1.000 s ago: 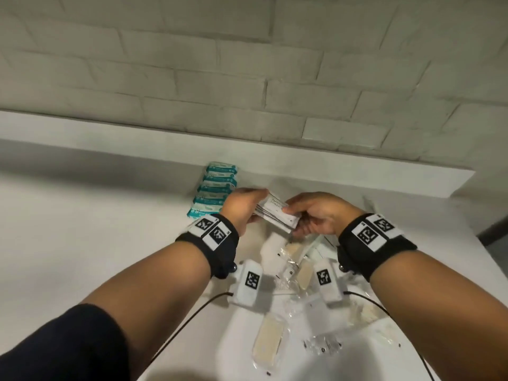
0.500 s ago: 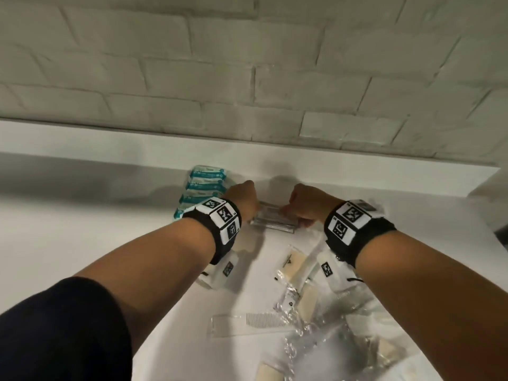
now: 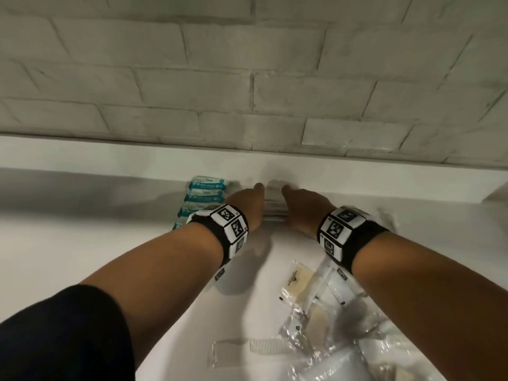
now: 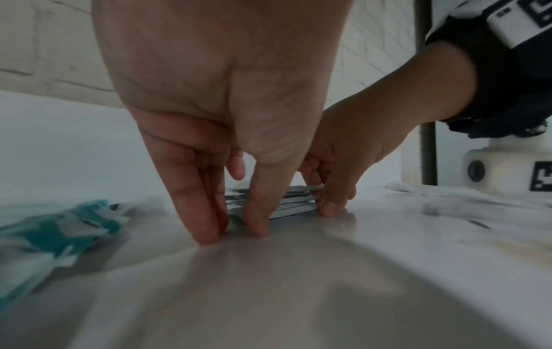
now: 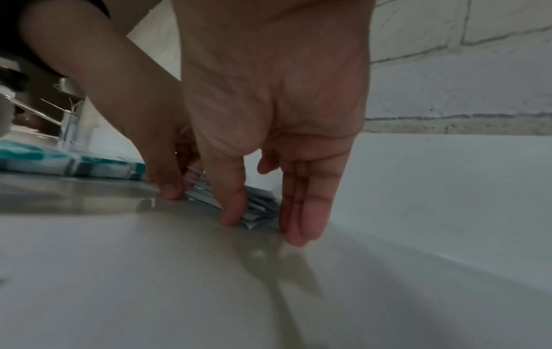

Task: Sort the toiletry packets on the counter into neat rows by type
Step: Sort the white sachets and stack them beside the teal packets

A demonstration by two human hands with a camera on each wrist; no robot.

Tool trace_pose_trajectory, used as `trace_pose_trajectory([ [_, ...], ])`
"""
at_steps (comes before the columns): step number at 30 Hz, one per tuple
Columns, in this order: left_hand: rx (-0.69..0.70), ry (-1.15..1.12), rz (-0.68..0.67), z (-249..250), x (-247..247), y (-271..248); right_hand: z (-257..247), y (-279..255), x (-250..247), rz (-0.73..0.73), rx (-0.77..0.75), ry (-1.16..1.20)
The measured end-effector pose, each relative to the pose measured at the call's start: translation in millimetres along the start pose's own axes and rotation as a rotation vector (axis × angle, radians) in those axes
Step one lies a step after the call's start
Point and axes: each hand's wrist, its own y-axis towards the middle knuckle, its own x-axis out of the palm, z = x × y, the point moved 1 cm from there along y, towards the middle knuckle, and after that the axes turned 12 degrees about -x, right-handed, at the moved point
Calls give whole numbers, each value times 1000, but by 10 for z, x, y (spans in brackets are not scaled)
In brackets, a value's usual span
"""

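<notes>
Am squaring white packet stack (image 3: 275, 209) on desk (image 3: 82, 243); left hand (image 3: 248, 207), right hand (image 3: 303, 209) fingers straight, flanking ends. Advising even inward pressure, keeping clear of teal row (image 3: 202, 198).

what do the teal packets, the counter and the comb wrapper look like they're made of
Teal packets: likely printed plastic film, slightly glossy. Counter: smooth, hard white surface that mirrors the fingers in the wrist views, maybe solid surface or laminate. Comb wrapper: clear, crinkly plastic.

Both arms reach forward side by side, a tagged band on each wrist. The left hand (image 3: 247, 204) and right hand (image 3: 301, 209) face each other across a fanned stack of white packets (image 3: 275, 213), fingers (image 4: 197, 212) straight and pointing down, thumbs lowered, tips pressing its two ends.
</notes>
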Motion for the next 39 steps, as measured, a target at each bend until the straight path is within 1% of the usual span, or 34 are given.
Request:
trace_pose_trajectory([
  [2,-27,-6,22,-27,-30,107,28,106,-40,35,-14,4],
  [7,-69,-29,27,-62,-43,401,105,323,-103,107,-57,73],
  [14,-106,-84,48,-37,2,609,208,473,-102,111,-49,105],
  [16,-118,-115,48,-42,11,637,220,494,-91,105,-23,106],
  [18,-148,-136,22,-51,5,619,247,479,-89,76,14,138],
  [20,-203,-174,-16,-88,2,608,299,420,-113,46,37,238],
  [23,-291,-345,-70,-166,-70,569,428,316,-162,83,91,434],
  [24,-314,-430,-80,-178,-101,532,482,301,-172,78,138,491],
  [26,-314,-516,-161,-209,-120,504,567,286,-161,49,266,641],
  [27,-349,-592,-220,-220,-98,499,577,275,-151,53,316,762],
  [28,-391,-756,-254,-214,-81,496,573,265,-138,71,349,877],
  [29,-395,-880,-251,-214,-64,513,560,264,-127,85,369,977],
  [30,-431,-957,-233,-195,-36,530,536,264,-110,92,376,1048],
  [32,-495,-1037,-242,-146,-35,540,478,301,-85,93,385,1110],
  [35,-492,-1098,-236,-111,-31,543,416,358,-97,73,396,1082],
  [39,-501,-1102,-256,-142,-11,588,387,345,-94,89,397,1082],
])
